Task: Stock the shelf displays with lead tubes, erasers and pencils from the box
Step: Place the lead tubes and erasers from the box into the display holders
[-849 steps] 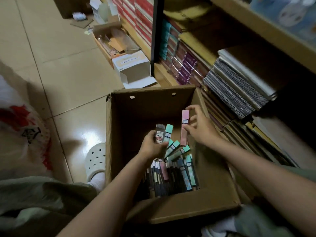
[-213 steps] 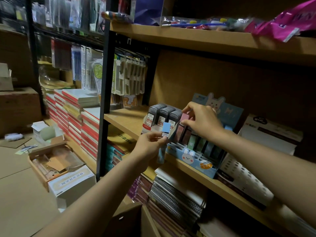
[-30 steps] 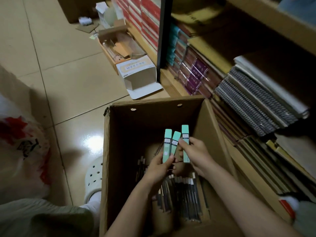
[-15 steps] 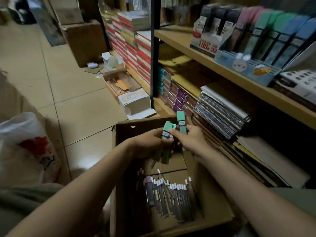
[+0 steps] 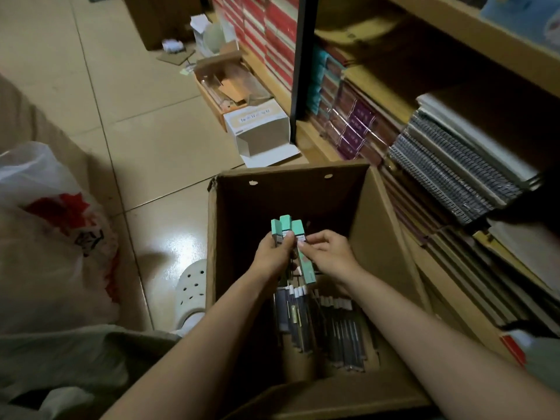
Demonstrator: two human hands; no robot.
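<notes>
An open cardboard box (image 5: 378, 207) stands on the floor in front of me. My left hand (image 5: 274, 256) grips green lead tubes (image 5: 283, 227) upright above the box's middle. My right hand (image 5: 328, 256) pinches one more green lead tube (image 5: 304, 259), pressed against the bunch and slanting down. Several dark tubes with white caps (image 5: 330, 322) lie in rows on the box bottom. The shelf display is out of view.
To the right, low wooden shelves (image 5: 454, 31) hold stacked spiral notebooks (image 5: 448, 165) and wrapped books (image 5: 351, 119). A small white carton (image 5: 257, 128) and an open tray of packaging lie on the tiled floor beyond the box. A plastic bag (image 5: 51, 225) and a white clog (image 5: 191, 292) sit left.
My view has dropped from the shelf display back down into the box. Both hands have lowered a little, and the right hand's green tube now rests against the left hand's bunch.
</notes>
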